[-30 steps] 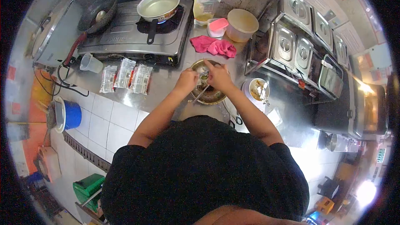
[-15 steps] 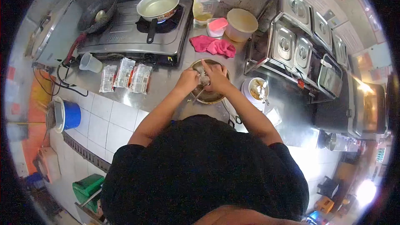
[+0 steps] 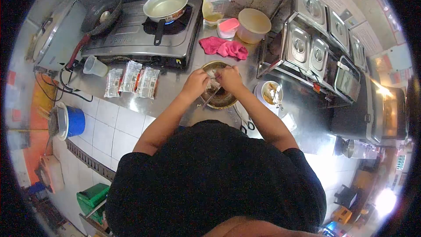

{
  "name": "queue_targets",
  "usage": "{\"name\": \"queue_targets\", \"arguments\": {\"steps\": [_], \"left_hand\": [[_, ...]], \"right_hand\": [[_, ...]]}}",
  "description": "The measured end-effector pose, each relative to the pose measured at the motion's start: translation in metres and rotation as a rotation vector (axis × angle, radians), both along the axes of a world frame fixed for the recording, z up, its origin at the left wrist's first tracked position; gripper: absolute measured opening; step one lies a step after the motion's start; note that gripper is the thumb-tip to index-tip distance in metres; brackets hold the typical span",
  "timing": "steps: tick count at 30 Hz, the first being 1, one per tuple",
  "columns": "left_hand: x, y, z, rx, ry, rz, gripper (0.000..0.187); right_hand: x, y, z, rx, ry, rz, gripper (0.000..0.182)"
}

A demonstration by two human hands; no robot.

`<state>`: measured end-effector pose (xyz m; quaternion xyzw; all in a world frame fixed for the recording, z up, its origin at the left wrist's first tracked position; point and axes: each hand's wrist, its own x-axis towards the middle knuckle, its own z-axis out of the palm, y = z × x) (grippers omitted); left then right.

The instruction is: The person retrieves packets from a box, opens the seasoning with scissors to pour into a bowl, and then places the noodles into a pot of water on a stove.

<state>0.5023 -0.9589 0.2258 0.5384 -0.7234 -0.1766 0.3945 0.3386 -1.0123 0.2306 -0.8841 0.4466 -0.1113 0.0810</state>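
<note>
Over a round brass-coloured metal bowl, both my hands are closed with the fingertips close together. My left hand pinches one side of a crumpled, whitish, see-through plastic bag at the bowl's left. On its other side my right hand has its fingers curled at the bag's upper edge; the exact grip is partly hidden. A thin metal utensil leans in the bowl, its handle over the near rim. Brownish bits lie at the bottom of the bowl.
A gas stove bears a pot and a dark pan. Several printed packets lie left. A pink cloth is behind the bowl. Right are a white tub, scissors and a rack of lidded steel containers.
My right hand has drawn back from over the bag, its fingers now curled rather than stretched across the bowl. The bowl's inside shows more. My left hand has shifted slightly.
</note>
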Motion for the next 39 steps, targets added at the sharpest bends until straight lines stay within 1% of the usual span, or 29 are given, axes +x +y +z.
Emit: {"name": "queue_targets", "arguments": {"steps": [1,3,4,6,7,9,10,12,13,14,15,16,17,18,20,21,23,24,25,26,28,29,30,32,33,34,36,37,39], "left_hand": [[0.004,-0.001,-0.004,0.041,-0.061,-0.055,0.011],[0.005,-0.004,-0.009,0.053,-0.092,-0.04,0.01],[0.004,-0.005,-0.01,0.063,-0.124,-0.033,0.009],[-0.001,-0.005,-0.012,0.081,-0.103,-0.062,0.009],[-0.005,-0.005,-0.013,0.096,-0.083,-0.087,0.009],[-0.003,-0.009,-0.013,0.084,-0.111,-0.06,0.008],[0.0,-0.01,-0.013,0.077,-0.144,-0.04,0.009],[0.001,-0.007,-0.014,0.064,-0.141,-0.088,0.011],[-0.005,-0.008,-0.007,0.04,-0.124,-0.107,0.019],[-0.007,-0.008,0.001,0.03,-0.119,-0.145,0.019],[-0.008,-0.003,0.026,-0.036,-0.116,-0.095,0.031],[-0.006,0.0,0.04,-0.102,-0.111,-0.041,0.044],[0.001,0.0,0.039,-0.1,-0.072,-0.01,0.055],[0.009,0.001,0.038,-0.095,-0.031,0.027,0.067],[0.022,0.011,0.05,-0.004,0.088,0.061,0.066],[0.028,0.016,0.048,-0.004,0.099,0.053,0.066],[0.039,0.025,0.044,0.076,0.057,0.119,0.061],[0.041,0.03,0.04,0.076,0.06,0.111,0.061],[0.042,0.034,0.034,0.06,0.013,0.084,0.059],[0.042,0.037,0.029,0.043,-0.034,0.058,0.056],[0.037,0.042,0.027,0.036,-0.043,0.011,0.054],[0.034,0.044,0.026,0.029,-0.053,-0.031,0.052],[0.031,0.045,0.029,0.029,-0.052,-0.032,0.052],[0.027,0.045,0.038,0.031,-0.056,-0.051,0.051],[0.028,0.046,0.04,0.031,-0.057,-0.051,0.051],[0.029,0.047,0.042,0.02,-0.038,-0.04,0.051],[0.033,0.048,0.044,0.006,-0.019,-0.025,0.05],[0.037,0.049,0.045,0.017,-0.012,-0.018,0.049],[0.045,0.051,0.041,0.029,-0.004,-0.006,0.048]], "right_hand": [[0.0,0.0,-0.005,0.002,0.001,0.003,0.011],[0.0,0.0,-0.015,0.153,-0.27,0.151,0.012],[-0.001,-0.002,-0.016,0.154,-0.271,0.152,0.012],[-0.006,-0.003,-0.015,0.144,-0.311,-0.044,0.014],[-0.006,-0.001,-0.014,0.144,-0.308,-0.051,0.014],[-0.001,0.002,-0.012,0.173,-0.157,0.107,0.015],[-0.003,0.001,-0.014,0.175,-0.166,0.088,0.015],[-0.016,-0.007,-0.023,0.085,-0.244,-0.012,0.017],[-0.024,-0.013,-0.018,0.058,-0.194,-0.042,0.017],[-0.037,-0.014,-0.014,0.047,-0.189,-0.079,0.017],[-0.047,-0.011,0.005,0.009,-0.315,-0.108,0.016],[-0.057,-0.009,0.017,-0.033,-0.44,-0.131,0.016],[-0.068,-0.006,0.021,0.075,-0.601,-0.234,0.014],[-0.083,0.0,0.034,0.065,-0.593,-0.254,0.014],[-0.121,0.014,0.064,0.425,-0.771,-0.473,0.021],[-0.146,0.015,0.057,0.414,-0.734,-0.469,0.024],[-0.187,0.021,0.045,0.399,-0.698,-0.473,0.027],[-0.202,0.027,0.043,0.395,-0.659,-0.565,0.028],[-0.213,0.031,0.04,0.391,-0.621,-0.655,0.029],[-0.221,0.032,0.03,0.389,-0.621,-0.659,0.029],[-0.225,0.037,0.021,0.467,-0.655,-0.701,0.034],[-0.225,0.039,0.017,0.353,-0.428,-0.674,0.03],[-0.222,0.038,0.01,0.352,-0.428,-0.676,0.03],[-0.216,0.034,-0.008,0.107,-0.184,-0.556,0.027],[-0.207,0.037,-0.002,0.086,-0.112,-0.584,0.022],[-0.205,0.037,-0.007,0.086,-0.113,-0.582,0.022],[-0.2,0.036,-0.016,-0.35,0.039,-0.53,0.03],[-0.196,0.036,-0.014,-0.351,0.039,-0.526,0.03],[-0.19,0.04,-0.007,-0.177,0.043,-0.66,0.034]]}}
